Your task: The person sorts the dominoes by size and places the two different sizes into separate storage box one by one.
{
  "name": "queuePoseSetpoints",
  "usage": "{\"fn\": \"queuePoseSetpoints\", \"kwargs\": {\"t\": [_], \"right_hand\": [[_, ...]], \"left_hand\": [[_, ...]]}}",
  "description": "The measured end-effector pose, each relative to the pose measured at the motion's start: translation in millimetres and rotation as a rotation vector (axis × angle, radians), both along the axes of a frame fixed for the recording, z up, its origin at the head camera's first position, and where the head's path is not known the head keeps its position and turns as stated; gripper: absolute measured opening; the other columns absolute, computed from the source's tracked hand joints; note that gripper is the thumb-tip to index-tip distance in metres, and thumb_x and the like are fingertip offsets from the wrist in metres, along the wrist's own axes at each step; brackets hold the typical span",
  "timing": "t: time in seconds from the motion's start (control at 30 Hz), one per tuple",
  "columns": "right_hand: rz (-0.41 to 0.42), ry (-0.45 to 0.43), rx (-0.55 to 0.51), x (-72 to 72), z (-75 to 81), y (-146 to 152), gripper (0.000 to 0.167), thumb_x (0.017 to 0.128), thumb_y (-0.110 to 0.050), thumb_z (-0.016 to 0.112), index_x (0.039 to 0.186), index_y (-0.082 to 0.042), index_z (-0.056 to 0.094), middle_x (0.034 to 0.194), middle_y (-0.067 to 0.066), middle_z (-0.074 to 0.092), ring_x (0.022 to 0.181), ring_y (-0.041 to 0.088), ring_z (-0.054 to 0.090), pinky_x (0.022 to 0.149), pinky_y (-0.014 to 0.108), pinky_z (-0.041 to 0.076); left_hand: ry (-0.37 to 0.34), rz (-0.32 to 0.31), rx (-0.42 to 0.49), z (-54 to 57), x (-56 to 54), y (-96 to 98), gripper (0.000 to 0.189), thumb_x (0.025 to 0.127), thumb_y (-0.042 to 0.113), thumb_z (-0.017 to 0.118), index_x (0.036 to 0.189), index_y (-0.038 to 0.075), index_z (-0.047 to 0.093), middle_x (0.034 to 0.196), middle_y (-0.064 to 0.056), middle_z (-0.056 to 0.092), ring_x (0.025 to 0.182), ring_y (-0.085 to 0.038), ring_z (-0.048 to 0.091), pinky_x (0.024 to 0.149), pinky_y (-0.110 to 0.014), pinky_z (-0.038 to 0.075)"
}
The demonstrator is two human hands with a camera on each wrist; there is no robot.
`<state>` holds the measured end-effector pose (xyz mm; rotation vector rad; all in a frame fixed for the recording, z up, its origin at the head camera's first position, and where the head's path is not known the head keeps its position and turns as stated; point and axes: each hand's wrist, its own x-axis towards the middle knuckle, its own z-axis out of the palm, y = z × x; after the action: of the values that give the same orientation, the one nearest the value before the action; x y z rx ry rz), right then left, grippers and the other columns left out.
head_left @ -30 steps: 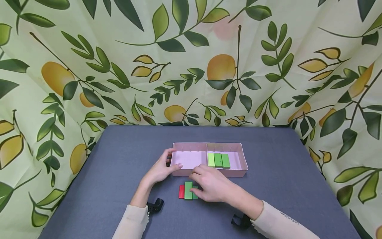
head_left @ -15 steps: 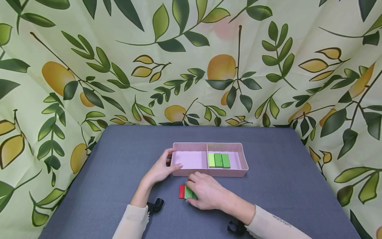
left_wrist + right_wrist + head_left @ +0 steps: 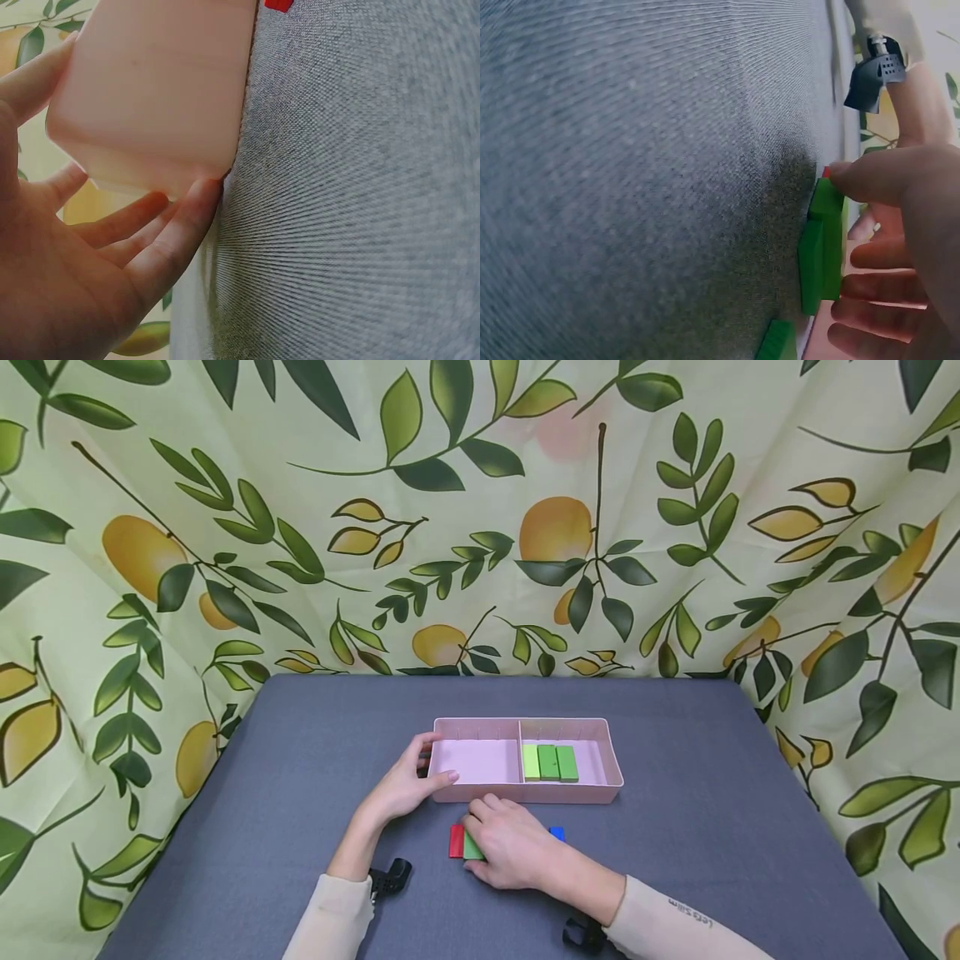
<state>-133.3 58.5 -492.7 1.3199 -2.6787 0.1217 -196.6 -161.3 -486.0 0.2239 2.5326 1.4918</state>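
A pink two-compartment box (image 3: 573,794) stands on the table. My left hand (image 3: 401,787) holds its left end, thumb at the front rim and fingers against the end wall; the left wrist view shows the fingertips (image 3: 201,196) at the box's lower corner. In front of the box, my right hand (image 3: 513,847) grips a green block (image 3: 831,262) by its ends, thumb on the near end and fingers at the far one. A second green block (image 3: 810,266) lies beside it, and a red block (image 3: 456,841) is just left. The hand covers part of the row.
Three green blocks (image 3: 548,763), one of them lighter, lie in the box's right compartment. A blue block (image 3: 557,833) pokes out behind the right wrist. Another green block (image 3: 778,341) lies low in the right wrist view. A leaf-patterned cloth (image 3: 480,527) hangs behind the table.
My right hand has come down and left onto the green block, now covering much of it. The blue block has come into sight. My left hand and the box have stayed put.
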Motion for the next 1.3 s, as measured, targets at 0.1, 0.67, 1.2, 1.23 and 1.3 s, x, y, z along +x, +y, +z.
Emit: {"fn": "queuePoseSetpoints", "kwargs": {"t": [0.1, 0.67, 1.2, 1.23, 1.3], "right_hand": [[-0.025, -0.024, 0.015, -0.3, -0.1, -1, 0.051, 0.085, -0.051, 0.077, 0.115, -0.010, 0.069, 0.104, -0.002, 0.059, 0.091, 0.014, 0.051, 0.082, 0.030, 0.049], [-0.006, -0.110, -0.035, 7.1, 12.0, 3, 0.051, 0.081, -0.039, 0.079, 0.119, -0.009, 0.066, 0.108, -0.003, 0.058, 0.095, 0.011, 0.050, 0.083, 0.026, 0.049], [0.068, -0.056, -0.044, 18.1, 39.2, 31, 0.046, 0.076, -0.030, 0.079, 0.115, -0.009, 0.065, 0.109, -0.004, 0.058, 0.097, 0.012, 0.052, 0.082, 0.024, 0.049], [0.072, -0.046, -0.050, 18.1, 40.1, 34, 0.046, 0.075, -0.029, 0.079, 0.114, -0.009, 0.065, 0.109, -0.004, 0.058, 0.096, 0.012, 0.052, 0.082, 0.024, 0.049], [0.077, -0.035, -0.064, 18.0, 41.5, 39, 0.046, 0.075, -0.029, 0.080, 0.114, -0.008, 0.066, 0.108, -0.003, 0.057, 0.096, 0.013, 0.052, 0.082, 0.025, 0.049]], "left_hand": [[0.002, 0.002, -0.004, 0.1, 0.1, -0.2, 0.074, 0.089, 0.034, 0.078, 0.151, 0.017, 0.040, 0.149, -0.016, 0.045, 0.128, -0.039, 0.050, 0.100, -0.059, 0.042], [0.001, -0.001, 0.003, 0.2, 1.6, -1.1, 0.074, 0.089, 0.034, 0.078, 0.150, 0.016, 0.041, 0.148, -0.016, 0.045, 0.128, -0.039, 0.050, 0.100, -0.059, 0.042], [0.004, -0.013, 0.001, 2.6, 0.9, -0.6, 0.075, 0.089, 0.034, 0.078, 0.151, 0.015, 0.040, 0.150, -0.017, 0.044, 0.129, -0.041, 0.048, 0.101, -0.061, 0.041], [0.003, -0.010, 0.002, 2.4, 0.9, -0.5, 0.075, 0.089, 0.034, 0.078, 0.151, 0.015, 0.040, 0.150, -0.017, 0.044, 0.129, -0.041, 0.048, 0.101, -0.061, 0.041], [0.001, -0.009, 0.001, 2.0, 1.0, -0.5, 0.075, 0.089, 0.034, 0.078, 0.151, 0.015, 0.040, 0.151, -0.017, 0.043, 0.130, -0.041, 0.048, 0.101, -0.062, 0.040]]}}
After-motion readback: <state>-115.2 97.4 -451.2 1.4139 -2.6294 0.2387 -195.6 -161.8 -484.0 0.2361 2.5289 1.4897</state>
